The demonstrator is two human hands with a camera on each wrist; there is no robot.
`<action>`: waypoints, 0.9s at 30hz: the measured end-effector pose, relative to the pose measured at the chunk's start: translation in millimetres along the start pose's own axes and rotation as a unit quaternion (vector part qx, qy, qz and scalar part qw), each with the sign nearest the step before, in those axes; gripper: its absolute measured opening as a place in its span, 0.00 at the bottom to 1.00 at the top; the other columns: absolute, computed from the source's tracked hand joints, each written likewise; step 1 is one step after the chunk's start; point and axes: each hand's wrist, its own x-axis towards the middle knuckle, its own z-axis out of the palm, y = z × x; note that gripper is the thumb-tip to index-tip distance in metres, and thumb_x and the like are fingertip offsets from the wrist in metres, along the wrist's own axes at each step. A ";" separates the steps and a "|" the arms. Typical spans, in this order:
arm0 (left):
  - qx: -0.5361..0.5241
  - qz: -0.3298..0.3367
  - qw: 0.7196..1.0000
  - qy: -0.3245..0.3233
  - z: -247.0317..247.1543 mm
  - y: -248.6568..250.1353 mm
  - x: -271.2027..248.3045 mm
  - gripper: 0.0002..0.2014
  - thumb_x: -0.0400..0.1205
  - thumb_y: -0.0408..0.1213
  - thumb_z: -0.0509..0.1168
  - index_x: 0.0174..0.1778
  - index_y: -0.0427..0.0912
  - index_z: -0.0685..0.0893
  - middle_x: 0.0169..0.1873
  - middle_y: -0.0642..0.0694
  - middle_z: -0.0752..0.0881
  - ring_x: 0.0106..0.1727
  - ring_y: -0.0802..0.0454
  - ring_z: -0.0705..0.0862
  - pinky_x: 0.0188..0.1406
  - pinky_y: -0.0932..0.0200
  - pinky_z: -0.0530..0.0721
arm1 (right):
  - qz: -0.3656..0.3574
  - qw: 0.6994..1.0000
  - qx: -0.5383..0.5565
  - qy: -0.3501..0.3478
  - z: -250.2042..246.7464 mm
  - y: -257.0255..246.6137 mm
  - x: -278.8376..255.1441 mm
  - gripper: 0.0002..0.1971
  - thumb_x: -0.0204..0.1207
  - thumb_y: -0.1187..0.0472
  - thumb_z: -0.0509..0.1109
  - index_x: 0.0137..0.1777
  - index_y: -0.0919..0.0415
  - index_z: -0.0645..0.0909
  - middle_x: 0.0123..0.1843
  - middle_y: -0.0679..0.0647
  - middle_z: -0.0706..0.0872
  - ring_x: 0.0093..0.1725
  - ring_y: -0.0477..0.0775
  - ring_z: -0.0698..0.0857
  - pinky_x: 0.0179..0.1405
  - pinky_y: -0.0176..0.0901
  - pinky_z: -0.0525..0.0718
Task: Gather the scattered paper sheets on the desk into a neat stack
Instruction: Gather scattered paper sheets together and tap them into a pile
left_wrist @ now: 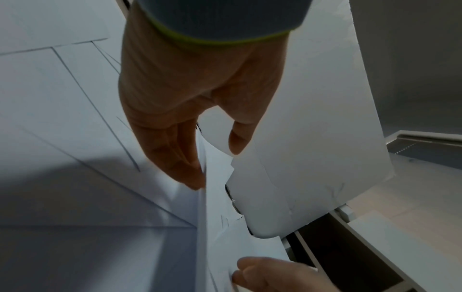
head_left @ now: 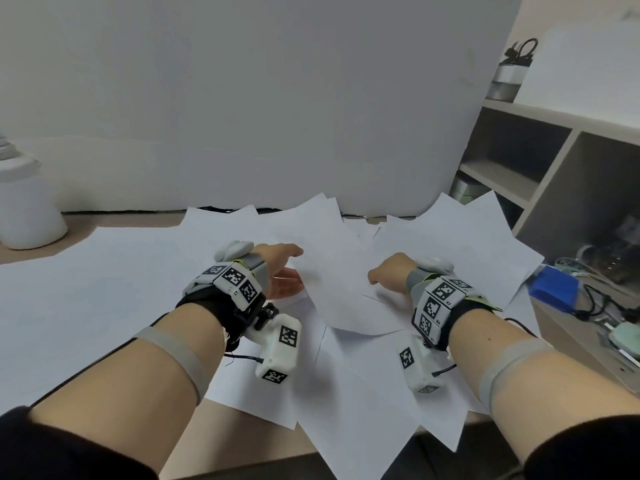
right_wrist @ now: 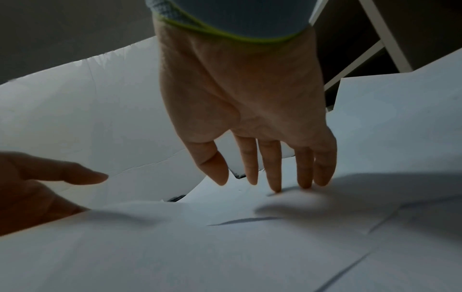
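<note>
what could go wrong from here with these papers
1. The sheet between the left hand and right hand is bowed up; pushing inward may crease it.
2. Front sheets overhang the near edge of the desk; a sweep could tip them off.
3. Right-side sheets lie by the blue box and cables and might drag them.

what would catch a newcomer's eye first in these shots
The mess of white paper sheets fanned at every angle across the desk, some overhanging its near edge. Next, the left hand and right hand set in the pile's middle, each wrist strapped with blocks of black-and-white markers; the right hand's straight fingers press down on a sheet.
</note>
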 end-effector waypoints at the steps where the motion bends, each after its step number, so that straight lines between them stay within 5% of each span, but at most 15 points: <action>1: 0.012 0.005 1.000 -0.003 2.7 -0.5 -1.1 0.11 0.84 0.38 0.68 0.47 0.33 0.76 0.37 0.34 0.87 0.34 0.42 0.87 0.37 0.52 0.88 | -0.003 1.000 -0.004 -0.005 -0.1 -0.9 -2.2 0.21 0.68 0.50 0.72 0.56 0.64 0.80 0.56 0.60 0.87 0.55 0.66 0.86 0.59 0.52 0.85; 6: 0.047 0.022 0.999 0.015 12.8 -14.1 2.4 0.08 0.82 0.33 0.70 0.48 0.32 0.80 0.42 0.35 0.88 0.38 0.42 0.89 0.36 0.52 0.88 | -0.018 0.999 0.006 -0.033 -3.1 -4.6 -12.2 0.23 0.65 0.49 0.73 0.55 0.63 0.82 0.49 0.61 0.84 0.47 0.64 0.82 0.47 0.48 0.79; 8: 0.066 0.034 0.997 0.026 14.2 -20.8 8.4 0.07 0.81 0.32 0.71 0.46 0.34 0.79 0.50 0.32 0.87 0.47 0.40 0.89 0.49 0.46 0.90 | -0.016 1.000 -0.008 -0.021 -5.7 -0.7 -10.4 0.26 0.64 0.47 0.73 0.58 0.63 0.82 0.54 0.60 0.86 0.52 0.66 0.85 0.55 0.50 0.84; 12: 0.087 0.041 0.995 -0.006 14.2 -20.6 7.3 0.08 0.83 0.29 0.68 0.41 0.36 0.76 0.40 0.36 0.84 0.35 0.43 0.88 0.30 0.55 0.89 | 0.021 0.998 -0.064 0.007 -14.1 17.0 -8.2 0.24 0.66 0.45 0.70 0.54 0.63 0.80 0.51 0.56 0.84 0.53 0.65 0.84 0.60 0.51 0.84; 14: 0.095 0.041 0.995 -0.008 12.2 -18.6 6.2 0.07 0.81 0.29 0.69 0.43 0.34 0.76 0.42 0.35 0.86 0.40 0.41 0.90 0.40 0.50 0.91 | 0.035 0.996 -0.077 -0.001 -15.6 25.2 -12.5 0.18 0.73 0.48 0.70 0.51 0.64 0.77 0.49 0.56 0.83 0.52 0.64 0.83 0.58 0.48 0.82; 17: 0.089 0.028 0.996 -0.014 12.7 -19.0 11.5 0.08 0.79 0.30 0.71 0.47 0.33 0.78 0.46 0.34 0.88 0.51 0.35 0.90 0.60 0.36 0.87 | 0.037 0.993 -0.107 -0.023 -10.5 37.4 -10.4 0.20 0.72 0.47 0.69 0.55 0.62 0.78 0.57 0.57 0.82 0.57 0.64 0.83 0.60 0.50 0.82; 21: 0.084 0.022 0.996 -0.013 19.6 -24.9 50.1 0.18 0.71 0.36 0.76 0.51 0.33 0.79 0.49 0.33 0.89 0.51 0.32 0.90 0.59 0.32 0.86 | 0.005 0.994 -0.103 -0.042 -6.1 39.4 -21.8 0.19 0.75 0.48 0.67 0.57 0.63 0.79 0.66 0.59 0.82 0.62 0.65 0.82 0.55 0.49 0.78; 24: 0.084 0.019 0.996 -0.010 27.3 -27.8 63.2 0.23 0.66 0.37 0.76 0.54 0.33 0.79 0.51 0.33 0.88 0.53 0.30 0.89 0.58 0.31 0.85 | -0.006 0.994 -0.104 -0.040 -9.2 35.7 -43.6 0.23 0.83 0.53 0.63 0.74 0.66 0.75 0.77 0.60 0.76 0.75 0.64 0.76 0.69 0.49 0.75; 27: 0.070 0.031 0.997 0.008 32.2 -32.9 83.1 0.24 0.66 0.38 0.76 0.54 0.33 0.78 0.54 0.31 0.87 0.54 0.30 0.88 0.58 0.31 0.85 | -0.018 0.996 -0.081 -0.038 -11.5 39.1 -52.3 0.25 0.84 0.54 0.64 0.77 0.65 0.74 0.78 0.58 0.75 0.76 0.63 0.75 0.77 0.52 0.73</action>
